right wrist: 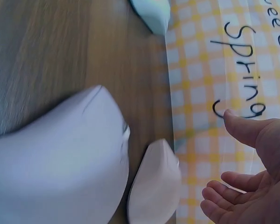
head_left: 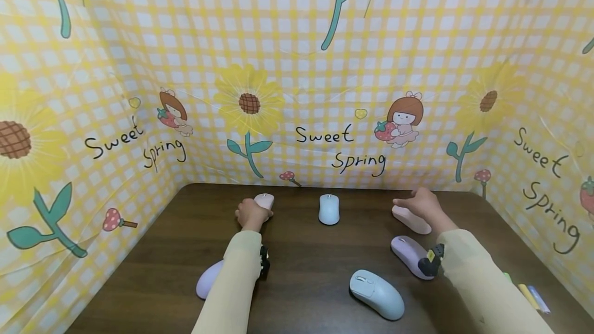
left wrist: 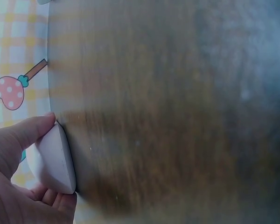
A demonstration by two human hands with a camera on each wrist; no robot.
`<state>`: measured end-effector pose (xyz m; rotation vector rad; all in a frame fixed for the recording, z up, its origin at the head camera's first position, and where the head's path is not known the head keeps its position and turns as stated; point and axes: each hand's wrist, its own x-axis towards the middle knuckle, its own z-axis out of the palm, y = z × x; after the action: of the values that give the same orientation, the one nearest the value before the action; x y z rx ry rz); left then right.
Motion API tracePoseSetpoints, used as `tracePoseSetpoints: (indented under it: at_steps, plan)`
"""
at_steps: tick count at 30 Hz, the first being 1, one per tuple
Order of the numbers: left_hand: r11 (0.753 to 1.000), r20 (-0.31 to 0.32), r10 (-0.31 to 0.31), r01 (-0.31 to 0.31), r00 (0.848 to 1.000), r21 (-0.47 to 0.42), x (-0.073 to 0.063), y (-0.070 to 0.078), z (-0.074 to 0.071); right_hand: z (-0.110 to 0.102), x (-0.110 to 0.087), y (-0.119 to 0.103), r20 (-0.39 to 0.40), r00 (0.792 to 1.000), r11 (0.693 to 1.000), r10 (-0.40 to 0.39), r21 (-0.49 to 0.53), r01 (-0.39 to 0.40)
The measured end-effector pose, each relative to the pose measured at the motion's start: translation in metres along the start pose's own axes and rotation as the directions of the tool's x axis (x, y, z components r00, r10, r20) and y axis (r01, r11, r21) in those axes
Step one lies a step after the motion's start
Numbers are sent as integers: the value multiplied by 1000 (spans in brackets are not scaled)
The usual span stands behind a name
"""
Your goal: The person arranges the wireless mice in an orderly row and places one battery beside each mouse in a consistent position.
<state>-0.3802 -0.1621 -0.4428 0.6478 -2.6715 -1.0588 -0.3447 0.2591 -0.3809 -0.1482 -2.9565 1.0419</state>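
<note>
At the back left of the table, my left hand grips a pale pink computer mouse. Thumb and fingers hold its two sides in the left wrist view, where the mouse shows up close. Over at the back right, my right hand is by another pale pink mouse, overlapping its far end in the head view. In the right wrist view its thumb and fingers are spread apart with nothing between them, and that pink mouse lies to one side of them. A lavender mouse sits nearer, partly behind the wrist camera.
Between the hands stands a light blue mouse at the back. A larger grey-blue mouse lies near the front. The left sleeve partly covers another lavender mouse. Small coloured sticks lie at the right. Checked cloth encloses the table's back and sides.
</note>
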Motion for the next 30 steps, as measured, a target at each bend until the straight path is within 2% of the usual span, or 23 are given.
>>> tracePoseSetpoints:
  at_steps: [6,12,24,30]
  plan:
    - [1000,-8,8,-8,1000,-6,-2,2,-2,-2,-1,16,24,999,999,35,-14,-34]
    - [1000,4,10,-10,1000,6,-3,2,-3,2,1,32,26,1000,999,7,-54,-6]
    - [1000,17,-7,7,1000,-5,-1,1,-2,11,11,62,25,1000,999,-8,-53,10]
    - [1000,23,-4,4,1000,-2,-1,1,-3,14,10,67,22,1000,999,-18,-41,19]
